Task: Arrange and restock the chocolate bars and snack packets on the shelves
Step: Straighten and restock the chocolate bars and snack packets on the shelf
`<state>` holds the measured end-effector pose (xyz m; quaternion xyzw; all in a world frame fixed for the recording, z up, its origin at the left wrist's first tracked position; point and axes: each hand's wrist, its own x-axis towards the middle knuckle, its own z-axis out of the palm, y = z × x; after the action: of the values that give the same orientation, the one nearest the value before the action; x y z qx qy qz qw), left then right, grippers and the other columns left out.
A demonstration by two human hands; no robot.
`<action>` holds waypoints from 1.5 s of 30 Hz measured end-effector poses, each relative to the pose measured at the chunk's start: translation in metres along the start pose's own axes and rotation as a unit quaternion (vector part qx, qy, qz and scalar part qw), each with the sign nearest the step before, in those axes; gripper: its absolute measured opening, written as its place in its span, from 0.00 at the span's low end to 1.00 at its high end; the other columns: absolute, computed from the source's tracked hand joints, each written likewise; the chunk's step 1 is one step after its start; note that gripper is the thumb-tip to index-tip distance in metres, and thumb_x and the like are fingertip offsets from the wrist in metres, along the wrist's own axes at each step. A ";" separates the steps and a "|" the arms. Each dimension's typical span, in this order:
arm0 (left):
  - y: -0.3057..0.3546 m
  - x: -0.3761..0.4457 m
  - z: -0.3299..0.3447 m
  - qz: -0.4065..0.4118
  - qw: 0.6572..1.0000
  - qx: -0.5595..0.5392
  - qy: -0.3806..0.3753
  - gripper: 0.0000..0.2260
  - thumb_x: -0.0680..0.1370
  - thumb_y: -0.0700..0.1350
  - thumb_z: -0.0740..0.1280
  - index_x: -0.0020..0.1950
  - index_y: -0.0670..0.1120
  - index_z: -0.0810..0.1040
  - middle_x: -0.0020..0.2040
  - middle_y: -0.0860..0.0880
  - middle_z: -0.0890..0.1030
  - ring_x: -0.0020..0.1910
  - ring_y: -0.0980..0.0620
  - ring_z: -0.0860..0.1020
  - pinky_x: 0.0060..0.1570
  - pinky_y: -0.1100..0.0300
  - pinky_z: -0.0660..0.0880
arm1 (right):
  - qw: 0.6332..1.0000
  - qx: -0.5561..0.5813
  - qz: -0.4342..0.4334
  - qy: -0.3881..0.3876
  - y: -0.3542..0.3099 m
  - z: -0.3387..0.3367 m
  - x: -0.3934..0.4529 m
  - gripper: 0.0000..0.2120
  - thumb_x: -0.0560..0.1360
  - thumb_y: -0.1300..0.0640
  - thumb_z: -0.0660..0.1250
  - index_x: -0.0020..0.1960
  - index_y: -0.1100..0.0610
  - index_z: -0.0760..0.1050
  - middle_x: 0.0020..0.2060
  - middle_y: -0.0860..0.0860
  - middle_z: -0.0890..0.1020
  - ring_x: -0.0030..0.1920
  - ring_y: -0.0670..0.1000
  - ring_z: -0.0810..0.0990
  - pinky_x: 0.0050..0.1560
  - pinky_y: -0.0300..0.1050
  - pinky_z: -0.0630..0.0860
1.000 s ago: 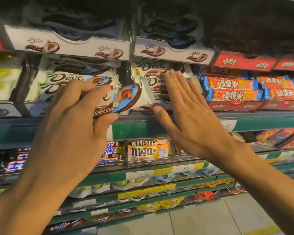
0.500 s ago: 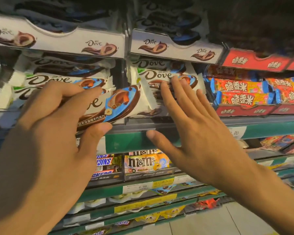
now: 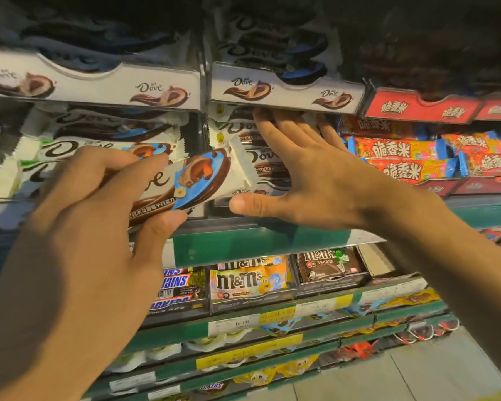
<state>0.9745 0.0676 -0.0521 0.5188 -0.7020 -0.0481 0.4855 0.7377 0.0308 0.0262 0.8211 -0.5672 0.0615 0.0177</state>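
The gap above the right stack of Dove bars (image 3: 261, 163) is small, and the right hand (image 3: 315, 175) fills it, flat under the white Dove tray (image 3: 287, 91). The bar (image 3: 185, 180) held by the left hand (image 3: 78, 241) blocks the front. Red packets (image 3: 402, 157) close the right side.

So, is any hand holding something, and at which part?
The left hand grips a chocolate bar at its left end. The right hand holds nothing.

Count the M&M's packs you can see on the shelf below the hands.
2 clear. A yellow M&M's pack stands front and centre, with a brown M&M's pack to its right. More seem stacked behind the yellow one, so some may be hidden.
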 end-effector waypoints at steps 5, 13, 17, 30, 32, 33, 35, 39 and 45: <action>0.010 0.009 0.001 -0.009 0.998 0.051 -0.031 0.23 0.75 0.59 0.62 0.70 0.60 0.70 0.62 0.55 0.69 0.64 0.45 0.70 0.62 0.39 0.72 | 0.999 -0.013 -0.019 0.033 0.002 0.007 -0.013 0.52 0.68 0.21 0.53 0.81 0.50 0.47 0.80 0.49 0.52 0.79 0.49 0.47 0.79 0.56 0.41; 0.050 0.020 0.002 0.028 0.991 0.120 -0.052 0.22 0.74 0.55 0.64 0.66 0.49 0.77 0.57 0.54 0.73 0.56 0.50 0.71 0.59 0.53 0.69 | 0.974 0.153 -0.087 0.144 0.005 0.009 -0.027 0.37 0.73 0.35 0.68 0.75 0.51 0.63 0.73 0.44 0.68 0.73 0.45 0.65 0.72 0.48 0.66; 0.065 0.028 0.015 0.048 0.989 0.113 -0.082 0.22 0.71 0.50 0.71 0.65 0.49 0.77 0.57 0.51 0.78 0.56 0.54 0.67 0.55 0.61 0.60 | 0.960 0.133 -0.178 0.172 0.011 0.008 -0.027 0.22 0.78 0.45 0.68 0.68 0.54 0.74 0.61 0.48 0.78 0.62 0.49 0.75 0.60 0.50 0.72; 0.065 0.038 0.023 0.004 0.995 0.074 -0.067 0.20 0.73 0.55 0.70 0.62 0.52 0.76 0.58 0.56 0.75 0.60 0.55 0.70 0.60 0.68 0.59 | 0.971 0.107 -0.098 0.190 0.046 0.011 -0.017 0.13 0.79 0.52 0.68 0.63 0.52 0.79 0.58 0.47 0.81 0.59 0.49 0.77 0.59 0.52 0.74; 0.061 0.039 0.023 0.012 0.993 0.091 -0.069 0.17 0.74 0.54 0.70 0.60 0.50 0.79 0.58 0.54 0.76 0.59 0.52 0.72 0.62 0.68 0.59 | 0.971 0.082 -0.061 0.218 0.038 0.015 -0.020 0.15 0.78 0.53 0.65 0.64 0.53 0.79 0.62 0.50 0.80 0.62 0.52 0.76 0.61 0.56 0.74; 0.060 0.038 0.023 0.013 0.993 0.093 -0.071 0.15 0.74 0.53 0.69 0.59 0.49 0.80 0.57 0.53 0.77 0.59 0.51 0.73 0.63 0.69 0.57 | 0.969 0.065 -0.047 0.233 0.031 0.018 -0.023 0.16 0.78 0.55 0.64 0.65 0.53 0.79 0.63 0.51 0.79 0.64 0.54 0.75 0.62 0.56 0.73; 0.059 0.038 0.022 0.015 0.993 0.091 -0.071 0.14 0.75 0.54 0.68 0.58 0.49 0.82 0.57 0.54 0.77 0.58 0.52 0.74 0.63 0.70 0.56 | 0.967 0.049 -0.041 0.246 0.016 0.025 -0.032 0.17 0.78 0.55 0.64 0.66 0.54 0.78 0.65 0.53 0.77 0.66 0.54 0.74 0.66 0.54 0.71; 0.058 0.035 0.023 0.016 0.994 0.092 -0.059 0.14 0.76 0.54 0.68 0.59 0.50 0.82 0.59 0.54 0.78 0.58 0.55 0.72 0.61 0.62 0.63 | 0.985 0.008 -0.023 0.173 -0.001 0.037 -0.045 0.26 0.82 0.46 0.56 0.78 0.53 0.62 0.76 0.54 0.65 0.78 0.52 0.58 0.77 0.51 0.58; 0.058 0.036 0.026 0.011 0.992 0.113 -0.061 0.15 0.77 0.52 0.68 0.63 0.51 0.81 0.65 0.53 0.77 0.62 0.50 0.74 0.63 0.53 0.68 | 0.992 -0.018 -0.020 0.120 0.002 0.032 -0.035 0.32 0.82 0.37 0.49 0.81 0.52 0.52 0.80 0.51 0.55 0.80 0.49 0.47 0.79 0.48 0.49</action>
<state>0.9164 0.0554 -0.0097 0.5588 -0.7367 0.0050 0.3807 0.7265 0.0593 -0.0098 0.8188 -0.5451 0.1491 0.1012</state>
